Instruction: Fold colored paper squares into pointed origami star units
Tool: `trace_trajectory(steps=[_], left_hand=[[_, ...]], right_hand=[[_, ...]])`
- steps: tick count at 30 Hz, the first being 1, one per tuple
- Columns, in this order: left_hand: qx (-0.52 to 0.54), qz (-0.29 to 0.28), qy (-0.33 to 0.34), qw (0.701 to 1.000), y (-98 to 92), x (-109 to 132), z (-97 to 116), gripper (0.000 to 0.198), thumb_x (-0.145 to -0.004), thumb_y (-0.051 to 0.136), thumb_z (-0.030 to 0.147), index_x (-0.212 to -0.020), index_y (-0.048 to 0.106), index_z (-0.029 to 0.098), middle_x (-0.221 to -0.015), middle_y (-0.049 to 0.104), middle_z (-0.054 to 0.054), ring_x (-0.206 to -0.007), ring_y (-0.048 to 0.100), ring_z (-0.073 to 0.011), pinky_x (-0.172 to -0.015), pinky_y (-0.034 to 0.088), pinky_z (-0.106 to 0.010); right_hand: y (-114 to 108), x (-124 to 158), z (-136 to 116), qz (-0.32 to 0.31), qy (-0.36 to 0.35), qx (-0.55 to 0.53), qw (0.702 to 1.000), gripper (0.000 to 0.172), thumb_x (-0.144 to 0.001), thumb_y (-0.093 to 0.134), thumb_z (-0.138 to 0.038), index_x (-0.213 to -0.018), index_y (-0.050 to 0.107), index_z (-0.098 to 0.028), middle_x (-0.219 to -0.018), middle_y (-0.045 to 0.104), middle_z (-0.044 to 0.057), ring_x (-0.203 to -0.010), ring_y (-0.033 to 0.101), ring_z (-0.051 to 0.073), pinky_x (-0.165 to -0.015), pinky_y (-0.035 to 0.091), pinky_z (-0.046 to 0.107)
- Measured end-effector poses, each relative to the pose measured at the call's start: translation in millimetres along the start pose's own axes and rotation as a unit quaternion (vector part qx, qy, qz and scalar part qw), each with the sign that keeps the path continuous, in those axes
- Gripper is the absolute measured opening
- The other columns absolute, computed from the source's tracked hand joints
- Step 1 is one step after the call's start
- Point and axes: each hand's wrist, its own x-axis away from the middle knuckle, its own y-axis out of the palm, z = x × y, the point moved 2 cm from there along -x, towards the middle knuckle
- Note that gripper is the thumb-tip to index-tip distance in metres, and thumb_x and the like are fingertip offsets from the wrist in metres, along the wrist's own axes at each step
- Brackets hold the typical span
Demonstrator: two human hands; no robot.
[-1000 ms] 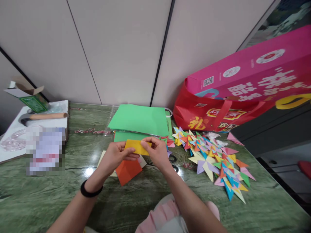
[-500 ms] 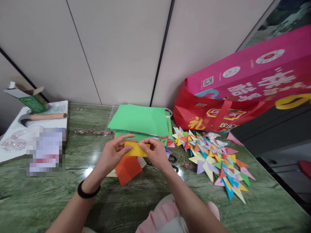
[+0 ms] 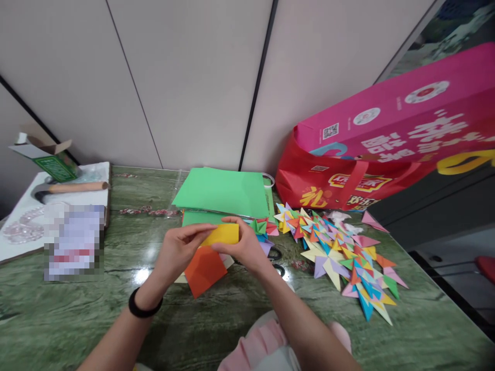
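Observation:
A small yellow sheet of paper (image 3: 224, 234) is held above the table between my two hands. My left hand (image 3: 185, 247) pinches its left end between thumb and fingers. The right end is gripped by my right hand (image 3: 243, 245), thumb at the lower edge and fingers behind. Below the hands lies an orange square of paper (image 3: 205, 273), with pale sheets partly under it. Just beyond is a stack of green paper (image 3: 224, 190) in a clear sleeve. Black-handled scissors (image 3: 275, 253) lie to the right, their blades hidden by my right hand and forearm.
Many folded paper stars (image 3: 328, 252) cover the right side of the green marbled table (image 3: 77, 319). Behind them stands a red gift bag (image 3: 294, 175) with a pink one. At left, a white board (image 3: 23, 206) carries a wooden-handled tool (image 3: 85, 186), beads and a green box (image 3: 58, 166).
The yellow paper has tilted, its right end rising. My left fingers have closed in along its left end, and my right thumb has shifted to its lower edge.

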Motion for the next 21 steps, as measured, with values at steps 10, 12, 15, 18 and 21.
trace_trajectory(steps=[10,12,15,18,21], left_hand=[[-0.046,-0.005,0.046,0.998,-0.9,2.1,-2.1,0.014,-0.07,0.062,0.026,-0.073,0.075,0.025,-0.079,0.075,0.0,-0.073,0.069,-0.019,-0.07,0.055,-0.027],[-0.045,-0.006,0.058,0.997,-1.6,1.7,-1.8,0.014,-0.07,0.062,0.024,-0.072,0.075,0.026,-0.079,0.075,0.0,-0.072,0.069,-0.0185,-0.069,0.055,-0.026],[-0.044,-0.004,0.067,0.997,-3.2,1.2,-1.0,0.015,-0.069,0.061,0.021,-0.071,0.075,0.027,-0.078,0.075,0.0,-0.072,0.069,-0.0179,-0.07,0.055,-0.025],[-0.048,0.015,0.06,0.997,-6.4,0.0,-1.6,0.015,-0.069,0.061,0.021,-0.07,0.075,0.027,-0.078,0.075,0.0,-0.073,0.069,-0.0184,-0.071,0.055,-0.026],[-0.046,0.035,0.055,0.997,-9.6,-1.6,-3.7,0.014,-0.069,0.062,0.021,-0.07,0.075,0.027,-0.077,0.075,0.001,-0.074,0.069,-0.0186,-0.071,0.055,-0.027]], right_hand=[[2.0,0.4,3.8,-0.019,0.022,-0.049,0.998,0.036,-0.054,0.075,-0.025,-0.082,0.052,-0.019,-0.054,0.06,-0.006,-0.045,0.057,0.012,-0.044,0.048,0.024],[2.4,0.4,3.3,-0.008,0.027,-0.054,0.998,0.034,-0.053,0.077,-0.026,-0.074,0.051,-0.019,-0.052,0.06,-0.005,-0.043,0.057,0.013,-0.044,0.048,0.025],[2.1,-0.3,3.8,0.007,0.032,-0.072,0.997,0.036,-0.049,0.079,-0.026,-0.072,0.052,-0.019,-0.055,0.062,-0.004,-0.047,0.059,0.014,-0.047,0.05,0.026],[0.5,-1.6,5.3,-0.006,0.028,-0.085,0.996,0.036,-0.05,0.079,-0.027,-0.077,0.056,-0.017,-0.06,0.065,-0.002,-0.052,0.061,0.014,-0.052,0.052,0.027],[-2.5,-3.3,6.9,-0.005,0.024,-0.092,0.996,0.036,-0.053,0.078,-0.028,-0.081,0.058,-0.017,-0.062,0.067,-0.001,-0.053,0.062,0.014,-0.054,0.051,0.026]])
